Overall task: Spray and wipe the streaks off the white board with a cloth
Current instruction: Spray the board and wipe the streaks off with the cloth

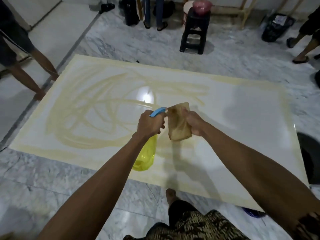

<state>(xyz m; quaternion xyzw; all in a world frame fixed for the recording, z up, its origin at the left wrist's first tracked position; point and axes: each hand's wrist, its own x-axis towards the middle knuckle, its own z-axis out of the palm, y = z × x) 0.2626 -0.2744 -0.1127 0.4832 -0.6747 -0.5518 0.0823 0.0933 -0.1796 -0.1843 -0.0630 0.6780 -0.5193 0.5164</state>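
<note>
Head view, looking down over both outstretched arms, and the large white rectangular board [225, 118] lies flat on the grey-veined marble floor [52, 179], filling the middle of the scene. Yellowish looping streaks [83, 108] cover its left half and run along its borders, while the right half looks much cleaner, with a bright light glare near the centre.

Left hand [149, 124] is curled round the neck of a translucent yellow plastic spray bottle [145, 155] with a blue trigger head [158, 112], held up above the board with the bottle body hanging down below the wrist and the nozzle aimed straight at the cloth. Right hand [193, 125] grips a folded, stained tan cloth [179, 123], fingers wrapped round its right edge, holding it upright just beside the nozzle, almost touching it. Neither hand touches the board.

Round the edges: bare legs of a bystander [34, 73] at the board's left corner, another person's sandalled feet [156, 25] at the far wall, a black plastic stool [194, 32] carrying a pink bowl [201, 6], and a dark basket [277, 26] to the far right.
</note>
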